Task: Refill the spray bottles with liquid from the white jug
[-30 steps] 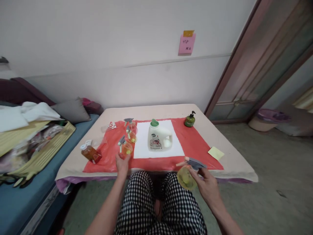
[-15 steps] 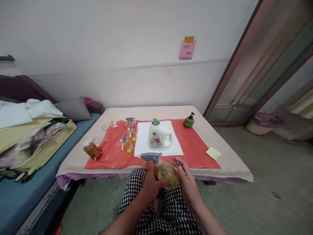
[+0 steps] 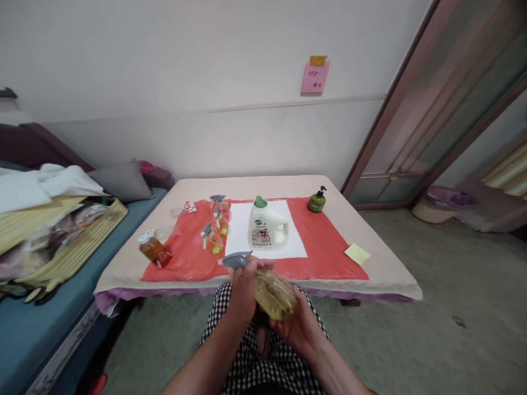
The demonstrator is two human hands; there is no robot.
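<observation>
Over my lap I hold a clear yellow spray bottle (image 3: 275,292) with a grey trigger head, tilted so the head points left. My left hand (image 3: 242,288) grips it at the neck, just under the head. My right hand (image 3: 297,323) cups its round body from below. In front of me stands a low table (image 3: 387,269) with a red mat (image 3: 325,241) and a white sheet (image 3: 239,236) on it. A white detergent jug with a green cap (image 3: 267,226) stands on the sheet. Three small spray bottles (image 3: 214,230) stand left of it.
An amber bottle with a white cap (image 3: 154,249) lies near the table's left front corner. A green pump bottle (image 3: 317,201) stands at the back right, a yellow sticky note (image 3: 357,253) at the right front. A bed with piled laundry (image 3: 49,219) is on the left.
My right hand carried the spray bottle from the table's right front to my lap. My left hand left the small bottle on the mat and took the neck; the right now cups the body.
</observation>
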